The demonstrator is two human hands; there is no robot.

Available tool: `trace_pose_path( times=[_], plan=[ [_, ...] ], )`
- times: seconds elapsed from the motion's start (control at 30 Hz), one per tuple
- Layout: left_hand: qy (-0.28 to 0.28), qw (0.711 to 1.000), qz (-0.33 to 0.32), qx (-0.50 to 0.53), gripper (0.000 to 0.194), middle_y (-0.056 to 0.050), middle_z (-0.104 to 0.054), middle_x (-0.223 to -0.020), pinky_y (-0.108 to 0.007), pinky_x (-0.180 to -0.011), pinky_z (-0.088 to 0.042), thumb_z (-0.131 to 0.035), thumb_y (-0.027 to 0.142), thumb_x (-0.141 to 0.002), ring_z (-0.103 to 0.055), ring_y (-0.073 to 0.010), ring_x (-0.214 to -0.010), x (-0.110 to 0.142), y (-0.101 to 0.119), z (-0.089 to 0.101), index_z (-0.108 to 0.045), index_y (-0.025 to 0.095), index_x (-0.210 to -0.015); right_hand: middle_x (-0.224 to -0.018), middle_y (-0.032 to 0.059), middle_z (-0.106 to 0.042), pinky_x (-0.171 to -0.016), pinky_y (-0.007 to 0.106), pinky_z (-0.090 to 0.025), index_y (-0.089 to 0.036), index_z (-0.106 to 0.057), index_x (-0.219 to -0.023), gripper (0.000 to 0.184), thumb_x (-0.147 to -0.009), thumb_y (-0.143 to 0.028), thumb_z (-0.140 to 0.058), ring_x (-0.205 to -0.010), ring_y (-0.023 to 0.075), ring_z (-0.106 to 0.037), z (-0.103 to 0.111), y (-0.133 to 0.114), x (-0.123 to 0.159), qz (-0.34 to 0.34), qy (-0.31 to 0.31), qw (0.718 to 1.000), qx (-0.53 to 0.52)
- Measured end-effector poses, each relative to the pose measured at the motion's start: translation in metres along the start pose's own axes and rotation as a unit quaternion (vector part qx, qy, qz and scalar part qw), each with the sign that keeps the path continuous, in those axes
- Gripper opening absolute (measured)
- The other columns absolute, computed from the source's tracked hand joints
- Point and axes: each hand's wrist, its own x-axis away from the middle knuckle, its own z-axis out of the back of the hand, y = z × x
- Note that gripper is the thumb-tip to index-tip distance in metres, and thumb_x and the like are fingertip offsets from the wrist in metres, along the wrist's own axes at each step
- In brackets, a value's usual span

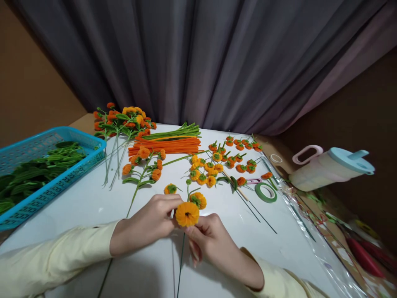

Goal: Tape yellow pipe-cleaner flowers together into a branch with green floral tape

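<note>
Left hand (159,219) and right hand (211,236) both grip just behind the yellow flower (187,214), held above the white surface (149,265); in my judgement the join should be pinched firmly and the petals left uncrushed. Obscured: the fingertips' exact contact on the stem (181,265), whose lower end is cut off.

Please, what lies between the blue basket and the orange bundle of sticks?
Green flower stems lie between the blue basket and the orange bundle, in the head view.
</note>
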Motion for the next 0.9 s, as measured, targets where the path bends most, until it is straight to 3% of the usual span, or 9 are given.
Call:
trace_pose_path(
  times=[0.1, 0.2, 0.33, 0.47, 0.6, 0.7, 0.8, 0.9],
  plan=[
    [-0.002, 0.999, -0.044, 0.006, 0.02, 0.001, -0.048, -0.062, -0.021, -0.054, -0.033, -0.043, 0.007, -0.074, -0.043, -0.0114, -0.058, 0.0, -0.005, 0.0, -0.043, 0.018, -0.058, -0.037, -0.0049, -0.045, -0.038, 0.017, -0.032, -0.017, -0.046, -0.05, 0.049, -0.087, -0.049, -0.051, -0.034, 0.0063, -0.043, 0.007, -0.002, 0.001, 0.01, -0.014, 0.999, 0.03],
    [0.001, 0.996, -0.081, 0.037, 0.023, 0.001, -0.047, -0.06, -0.021, -0.053, -0.034, -0.048, 0.01, -0.078, -0.042, -0.0111, -0.056, -0.002, -0.005, 0.002, -0.043, 0.019, -0.058, -0.036, -0.0062, -0.044, -0.036, 0.017, -0.033, -0.016, -0.051, -0.055, 0.045, -0.082, -0.052, -0.057, -0.033, 0.0074, -0.045, 0.012, 0.003, 0.0, -0.004, -0.069, 0.994, -0.08],
    [0.002, 0.984, -0.164, 0.07, 0.024, 0.0, -0.048, -0.06, -0.021, -0.053, -0.035, -0.056, 0.02, -0.082, -0.044, -0.0116, -0.057, -0.006, -0.002, 0.0, -0.046, 0.018, -0.06, -0.037, -0.0077, -0.044, -0.032, 0.018, -0.035, -0.013, -0.057, -0.063, 0.036, -0.074, -0.045, -0.069, -0.031, 0.0088, -0.047, 0.015, 0.018, -0.008, -0.012, -0.16, 0.952, -0.261],
    [-0.012, 0.973, -0.207, 0.102, 0.026, -0.002, -0.051, -0.061, -0.021, -0.052, -0.037, -0.055, 0.028, -0.085, -0.045, -0.0122, -0.057, -0.011, -0.009, -0.004, -0.051, 0.016, -0.063, -0.038, -0.0065, -0.047, -0.034, 0.018, -0.039, -0.012, -0.056, -0.055, 0.039, -0.074, -0.043, -0.071, -0.031, 0.0087, -0.049, 0.02, 0.026, -0.02, 0.011, -0.258, 0.921, -0.291],
    [-0.048, 0.979, -0.151, 0.13, 0.027, -0.004, -0.055, -0.064, -0.022, -0.054, -0.039, -0.058, 0.031, -0.083, -0.049, -0.0123, -0.057, -0.018, -0.02, -0.002, -0.055, 0.014, -0.062, -0.039, -0.0062, -0.051, -0.04, 0.019, -0.044, -0.008, -0.064, -0.074, 0.032, -0.079, -0.039, -0.069, -0.033, 0.0096, -0.053, 0.023, 0.027, -0.023, 0.016, -0.251, 0.925, -0.286],
    [-0.138, 0.974, -0.082, 0.16, 0.019, -0.005, -0.06, -0.071, -0.022, -0.061, -0.044, -0.064, 0.029, -0.078, -0.055, -0.014, -0.065, -0.025, -0.025, 0.011, -0.063, 0.013, -0.068, -0.04, -0.0031, -0.056, -0.04, 0.021, -0.047, -0.007, -0.064, -0.077, 0.031, -0.081, -0.037, -0.066, -0.033, 0.0111, -0.055, 0.021, 0.031, -0.018, 0.023, -0.216, 0.925, -0.311],
    [-0.241, 0.95, -0.02, 0.199, 0.018, -0.008, -0.066, -0.09, -0.023, -0.073, -0.047, -0.068, 0.025, -0.073, -0.06, -0.0182, -0.081, -0.031, -0.026, 0.033, -0.068, 0.013, -0.088, -0.043, 0.0014, -0.059, -0.031, 0.02, -0.042, -0.005, -0.065, -0.077, 0.032, -0.083, -0.037, -0.064, -0.033, 0.014, -0.057, 0.018, 0.034, -0.014, 0.034, -0.191, 0.928, -0.317],
    [-0.265, 0.927, 0.007, 0.265, 0.037, -0.01, -0.065, -0.108, -0.029, -0.088, -0.045, -0.064, 0.016, -0.071, -0.059, -0.0229, -0.098, -0.033, -0.027, 0.052, -0.064, 0.015, -0.108, -0.043, 0.002, -0.059, -0.029, 0.019, -0.041, -0.005, -0.065, -0.078, 0.034, -0.084, -0.038, -0.063, -0.036, 0.0154, -0.059, 0.015, 0.033, -0.01, 0.044, -0.149, 0.937, -0.312]
  ],
)
